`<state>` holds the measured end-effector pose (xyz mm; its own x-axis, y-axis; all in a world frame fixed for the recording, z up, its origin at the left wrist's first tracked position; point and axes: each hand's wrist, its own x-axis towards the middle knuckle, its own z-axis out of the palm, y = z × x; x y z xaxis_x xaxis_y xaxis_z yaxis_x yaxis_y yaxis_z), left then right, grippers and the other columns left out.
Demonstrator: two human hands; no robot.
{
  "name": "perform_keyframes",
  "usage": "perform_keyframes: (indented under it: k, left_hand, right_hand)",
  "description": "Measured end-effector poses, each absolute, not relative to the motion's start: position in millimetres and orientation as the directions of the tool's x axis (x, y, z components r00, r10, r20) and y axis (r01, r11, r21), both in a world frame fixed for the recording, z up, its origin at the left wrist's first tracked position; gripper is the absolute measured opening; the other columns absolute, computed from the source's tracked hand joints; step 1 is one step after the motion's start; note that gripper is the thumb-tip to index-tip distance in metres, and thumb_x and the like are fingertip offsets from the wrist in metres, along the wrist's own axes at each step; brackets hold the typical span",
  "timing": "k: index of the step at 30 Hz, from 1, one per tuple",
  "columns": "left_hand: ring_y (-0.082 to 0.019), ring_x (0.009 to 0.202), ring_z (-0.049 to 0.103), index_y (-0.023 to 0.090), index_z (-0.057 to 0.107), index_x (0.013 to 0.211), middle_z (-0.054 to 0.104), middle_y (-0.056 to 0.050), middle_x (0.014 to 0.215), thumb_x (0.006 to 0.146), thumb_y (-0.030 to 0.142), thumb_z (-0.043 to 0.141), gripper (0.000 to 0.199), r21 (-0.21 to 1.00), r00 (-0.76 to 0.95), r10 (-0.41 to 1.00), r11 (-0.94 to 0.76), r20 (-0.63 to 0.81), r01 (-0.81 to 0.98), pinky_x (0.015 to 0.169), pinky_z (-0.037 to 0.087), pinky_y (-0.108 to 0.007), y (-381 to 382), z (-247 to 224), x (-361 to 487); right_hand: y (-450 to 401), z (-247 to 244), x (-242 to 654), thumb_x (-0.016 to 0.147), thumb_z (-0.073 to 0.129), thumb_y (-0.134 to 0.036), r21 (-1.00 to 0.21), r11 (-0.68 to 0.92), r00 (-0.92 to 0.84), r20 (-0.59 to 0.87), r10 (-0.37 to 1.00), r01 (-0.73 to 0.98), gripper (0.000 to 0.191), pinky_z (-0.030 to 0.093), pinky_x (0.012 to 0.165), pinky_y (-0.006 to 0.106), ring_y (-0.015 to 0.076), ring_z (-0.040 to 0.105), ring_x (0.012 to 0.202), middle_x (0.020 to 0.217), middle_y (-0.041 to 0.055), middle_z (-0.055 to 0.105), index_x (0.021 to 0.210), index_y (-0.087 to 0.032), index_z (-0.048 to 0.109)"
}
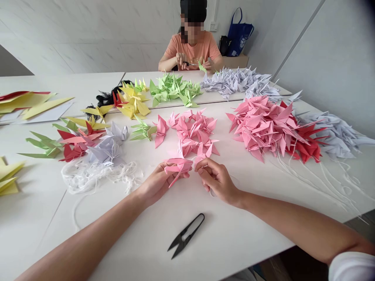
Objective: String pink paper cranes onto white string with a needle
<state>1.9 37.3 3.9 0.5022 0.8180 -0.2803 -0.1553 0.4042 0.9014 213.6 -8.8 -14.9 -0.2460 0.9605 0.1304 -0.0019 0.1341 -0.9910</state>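
My left hand (pixel 156 182) is closed on a pink origami crane (pixel 179 166), with the folded points sticking out past its fingers. Close to the crane's right side, my right hand (pixel 219 180) is pinched on what looks like a white string (pixel 212 192), a bit of which curls below the palm. The exact grip at the fingertips is too small to make out. Just beyond both hands lies a cluster of pink cranes (pixel 193 128). Black thread snips (pixel 186 237) rest on the table nearer to me, blades apart and untouched.
A tangle of white string (pixel 96 175) lies left, beside mixed-colour cranes (pixel 79 146). At right are a large pink pile (pixel 263 127) and trailing strings (pixel 325 183). Green cranes (pixel 175 88) sit farther back. Opposite, a person (pixel 191 48) holds scissors and green paper.
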Motion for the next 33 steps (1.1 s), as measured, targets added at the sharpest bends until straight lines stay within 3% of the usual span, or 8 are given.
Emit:
perform_keyframes:
  k: [6, 15, 20, 25, 33]
  left_hand:
    - [-0.017, 0.079, 0.069, 0.016, 0.078, 0.072, 0.077, -0.006, 0.084, 0.073, 0.029, 0.084, 0.014, 0.903, 0.495, 0.827, 0.394, -0.266, -0.172, 0.088, 0.054, -0.028, 36, 6, 4]
    - [-0.015, 0.077, 0.069, 0.016, 0.079, 0.071, 0.078, -0.006, 0.086, 0.073, 0.028, 0.085, 0.013, 0.912, 0.501, 0.828, 0.377, -0.252, -0.165, 0.082, 0.053, -0.023, 34, 13, 8]
    - [-0.015, 0.074, 0.067, 0.017, 0.082, 0.080, 0.077, -0.005, 0.081, 0.076, 0.032, 0.085, 0.016, 0.931, 0.543, 0.812, 0.338, -0.214, -0.140, 0.077, 0.052, -0.025, 33, 12, 10]
    - [-0.014, 0.072, 0.065, 0.016, 0.081, 0.089, 0.075, -0.004, 0.080, 0.083, 0.029, 0.079, 0.014, 0.946, 0.562, 0.808, 0.298, -0.177, -0.131, 0.073, 0.050, -0.023, 32, 8, 11]
    - [-0.020, 0.077, 0.067, 0.014, 0.074, 0.081, 0.072, -0.007, 0.081, 0.094, 0.034, 0.065, 0.026, 0.957, 0.676, 0.729, 0.261, -0.109, -0.128, 0.078, 0.052, -0.032, 29, 12, 15]
  right_hand:
    - [-9, -14, 214, 0.101, 0.056, -0.035, -0.991, 0.135, -0.243, 0.131, 0.961, -0.001, 0.014, 0.041, 0.048, 0.019, 0.0072, 0.046, 0.045, 0.054, -0.0098, 0.044, 0.095, -0.021, 0.058]
    - [-8, -16, 214, 0.101, 0.056, -0.035, -0.991, 0.130, -0.249, 0.129, 0.960, -0.011, 0.015, 0.040, 0.049, 0.019, 0.0070, 0.047, 0.045, 0.054, -0.0100, 0.043, 0.096, -0.022, 0.058]
    - [-7, -16, 214, 0.101, 0.057, -0.039, -0.994, 0.102, -0.308, 0.107, 0.945, -0.031, 0.019, 0.041, 0.051, 0.021, 0.0076, 0.052, 0.049, 0.064, -0.0075, 0.052, 0.094, -0.022, 0.054]
    - [-6, -16, 213, 0.104, 0.049, -0.029, -0.996, 0.088, -0.374, 0.093, 0.923, -0.030, 0.008, 0.041, 0.056, 0.022, 0.0095, 0.050, 0.058, 0.067, -0.0068, 0.051, 0.099, -0.023, 0.052]
    - [-5, -19, 211, 0.104, 0.052, -0.043, -0.995, 0.070, -0.391, 0.094, 0.916, -0.074, 0.021, 0.050, 0.061, 0.025, 0.0154, 0.069, 0.074, 0.082, 0.0011, 0.069, 0.105, -0.022, 0.050]
